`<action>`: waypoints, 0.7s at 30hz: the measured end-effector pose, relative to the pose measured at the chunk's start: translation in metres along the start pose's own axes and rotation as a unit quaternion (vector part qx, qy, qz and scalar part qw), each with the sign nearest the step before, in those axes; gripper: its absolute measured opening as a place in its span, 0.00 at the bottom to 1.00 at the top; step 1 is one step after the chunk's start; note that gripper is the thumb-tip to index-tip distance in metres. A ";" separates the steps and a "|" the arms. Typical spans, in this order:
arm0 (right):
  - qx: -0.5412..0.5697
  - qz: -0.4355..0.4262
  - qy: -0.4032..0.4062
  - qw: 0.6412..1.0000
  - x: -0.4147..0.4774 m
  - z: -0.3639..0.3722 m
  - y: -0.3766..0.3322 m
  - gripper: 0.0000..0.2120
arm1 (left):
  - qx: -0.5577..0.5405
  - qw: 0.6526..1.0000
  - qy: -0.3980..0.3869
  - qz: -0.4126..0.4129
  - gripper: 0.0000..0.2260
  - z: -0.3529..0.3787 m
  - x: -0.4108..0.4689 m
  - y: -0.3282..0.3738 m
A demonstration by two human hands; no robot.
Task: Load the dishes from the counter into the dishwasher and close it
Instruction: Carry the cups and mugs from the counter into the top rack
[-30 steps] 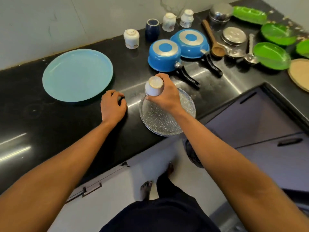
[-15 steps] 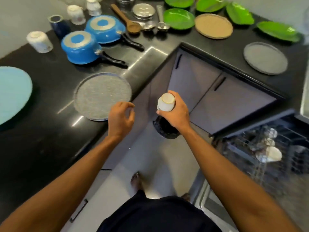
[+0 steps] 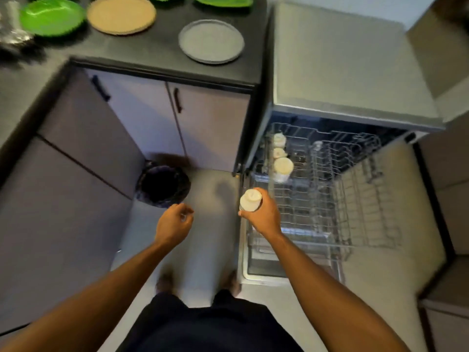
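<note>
Now, the right hand point(image 3: 264, 218) holds a cup point(image 3: 250, 200) base up, grip curled round its side with thumb and fingers pinching it. The cup hangs at the near left corner of the rack point(image 3: 317, 199), over its edge. Cannot tell if it touches the wires.

The left hand point(image 3: 173, 224) is left of the rack, over the floor point(image 3: 210, 250), and holds nothing. Its grip is loosely curled, fingertips close together.

The rack stands out of the dishwasher point(image 3: 342, 67), over the lowered door point(image 3: 266, 275). It is wire and mostly bare. Three cups sit in the rack's left row, bases showing:
- far cup point(image 3: 279, 139)
- mid cup point(image 3: 279, 153)
- near cup point(image 3: 283, 168)

The near cup is just beyond the held cup and apart from it.

A bin point(image 3: 163, 182) with a dark liner is left of the rack, on the floor against the cabinets point(image 3: 142, 118). The cabinets have dark handles.

The bench point(image 3: 152, 52) lies beyond and left of the rack. A grey plate point(image 3: 211, 41) is the dish on it closest to the rack. A tan plate point(image 3: 121, 13) is further left, then a green plate point(image 3: 52, 16). More green dishes are cut off by the top edge. Something blurred and shiny is at the far left, too smeared to name.

The person's feet point(image 3: 165, 280) are blurred on the floor, near-left of the rack. Dark shorts show at the bottom edge.
</note>
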State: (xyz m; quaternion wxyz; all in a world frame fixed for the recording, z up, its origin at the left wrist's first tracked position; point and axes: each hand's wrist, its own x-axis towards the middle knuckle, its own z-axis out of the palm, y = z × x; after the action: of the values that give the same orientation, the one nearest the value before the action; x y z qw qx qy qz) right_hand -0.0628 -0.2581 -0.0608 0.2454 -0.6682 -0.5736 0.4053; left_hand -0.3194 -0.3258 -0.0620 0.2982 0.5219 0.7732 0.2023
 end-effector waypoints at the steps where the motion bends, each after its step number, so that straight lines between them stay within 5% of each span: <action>1: 0.009 0.016 0.010 1.000 0.000 -0.009 0.010 0.34 | 0.000 1.000 -0.016 -0.005 0.05 0.011 -0.001 0.010; 13: 0.065 0.160 0.125 0.977 0.028 -0.071 0.105 0.38 | 0.009 0.979 -0.197 0.044 0.05 0.112 0.039 0.142; 21: 0.011 0.153 0.086 0.984 0.086 -0.066 0.131 0.37 | -0.078 0.972 -0.213 -0.067 0.13 0.161 0.101 0.181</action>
State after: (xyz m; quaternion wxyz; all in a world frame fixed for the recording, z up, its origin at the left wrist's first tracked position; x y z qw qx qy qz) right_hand 0.0667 -0.1955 -0.1508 0.2362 -0.7775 -0.4368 0.3859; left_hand -0.1144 -0.1645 -0.0932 0.5087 0.4749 0.7071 0.1252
